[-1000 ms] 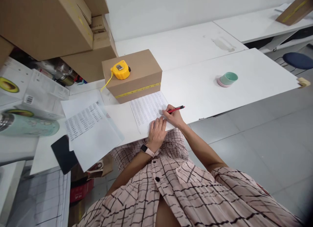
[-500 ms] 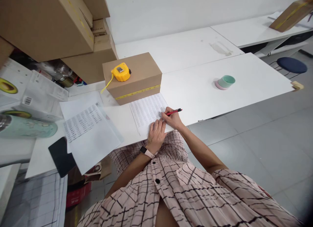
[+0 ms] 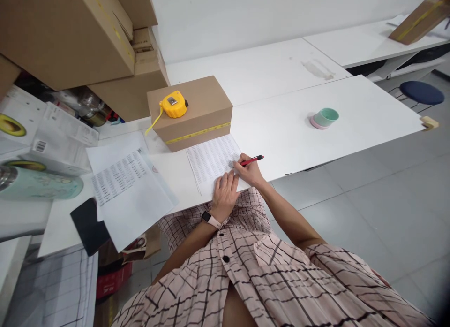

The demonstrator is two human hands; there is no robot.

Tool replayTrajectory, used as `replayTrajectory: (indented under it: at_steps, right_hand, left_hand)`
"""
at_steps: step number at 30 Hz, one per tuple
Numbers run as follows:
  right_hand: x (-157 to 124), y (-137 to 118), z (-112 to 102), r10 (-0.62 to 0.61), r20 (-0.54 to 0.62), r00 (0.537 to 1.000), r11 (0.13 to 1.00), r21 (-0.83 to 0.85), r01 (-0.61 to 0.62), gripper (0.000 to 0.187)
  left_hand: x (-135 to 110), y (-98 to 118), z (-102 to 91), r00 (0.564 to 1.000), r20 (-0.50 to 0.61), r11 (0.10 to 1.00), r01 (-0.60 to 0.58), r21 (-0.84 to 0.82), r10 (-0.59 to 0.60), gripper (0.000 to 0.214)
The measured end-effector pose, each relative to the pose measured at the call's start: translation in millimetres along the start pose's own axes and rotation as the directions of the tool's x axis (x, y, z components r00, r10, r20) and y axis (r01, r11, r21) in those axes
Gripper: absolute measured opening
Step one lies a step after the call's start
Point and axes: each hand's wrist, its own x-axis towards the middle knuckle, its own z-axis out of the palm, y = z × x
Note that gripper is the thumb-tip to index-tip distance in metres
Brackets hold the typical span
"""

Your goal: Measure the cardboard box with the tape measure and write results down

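Between the fingers of my right hand (image 3: pixel 249 171) is a red and black pen (image 3: pixel 252 161), its back end pointing up to the right. That hand rests on the right side of a printed sheet (image 3: pixel 213 160) covered with rows of small text; the pen's tip is hidden. My left hand (image 3: pixel 225 192) lies flat with fingers stretched on the sheet's lower part, close beside the right. Just behind the sheet stands a closed cardboard box (image 3: pixel 197 118) with yellow tape along its side. A yellow tape measure (image 3: pixel 175 104) sits on the box, its strip end hanging over the left edge.
Left of the sheet lie more printed papers (image 3: pixel 137 209), a black flat item (image 3: pixel 89 228) and a mint bottle (image 3: pixel 45 182). Large cardboard boxes (image 3: pixel 70 31) are stacked behind them. A green cup (image 3: pixel 326 117) stands on the white table (image 3: pixel 281 139), with a blue stool (image 3: pixel 420 92) beyond.
My right hand and the pen have shifted very slightly to the right on the sheet. The left hand stays in place.
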Motion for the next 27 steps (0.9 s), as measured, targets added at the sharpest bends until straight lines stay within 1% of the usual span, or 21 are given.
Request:
replayTrajectory:
  at_steps: [11, 20, 27]
  right_hand:
    - [-1.8, -6.9, -0.3, 0.005, 0.028, 1.000, 1.000, -0.019, -0.004, 0.030]
    - [-1.2, -5.7, -0.2, 0.008, -0.016, 1.000, 1.000, -0.004, -0.008, 0.029]
    - [-1.2, -6.0, -0.5, -0.009, 0.006, 1.000, 1.000, -0.028, 0.009, 0.030]
  left_hand:
    - [0.3, -0.3, -1.1, 1.000, 0.009, 1.000, -0.004, 0.003, 0.004, 0.061]
    - [0.7, -0.1, -2.2, 1.000, 0.024, 1.000, 0.003, -0.003, -0.003, 0.060]
    - [0.3, 0.2, -2.5, 1.000, 0.025, 1.000, 0.012, -0.023, -0.011, 0.060]
